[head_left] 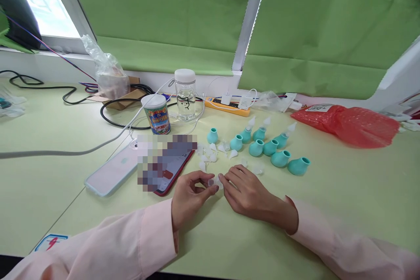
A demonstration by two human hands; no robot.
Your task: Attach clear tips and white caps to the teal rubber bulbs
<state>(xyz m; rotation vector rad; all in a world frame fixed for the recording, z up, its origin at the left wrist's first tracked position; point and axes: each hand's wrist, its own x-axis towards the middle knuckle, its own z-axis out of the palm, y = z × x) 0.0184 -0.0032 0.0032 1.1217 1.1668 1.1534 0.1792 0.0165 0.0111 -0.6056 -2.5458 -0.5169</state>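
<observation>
Between thumb and fingers, my left hand (192, 194) pinches a small translucent plastic piece (215, 182). My right hand (246, 190) has its fingertips closed on the other side of that same piece. Just beyond the hands lie several loose white and clear plastic tips (213, 157). Behind my right hand stand several teal rubber bulbs with open necks, one of them the nearest bulb (298, 166). Farther back, three teal bulbs carry pointed white tips, such as the rightmost tipped bulb (284, 138).
Left of my hands lie a red-edged phone (175, 170) and a phone in a pale case (113, 170). Beyond them stand a noodle cup (157, 116) and a lidded water jar (185, 96). An orange power strip (226, 106) and a red plastic bag (348, 124) rest along the back.
</observation>
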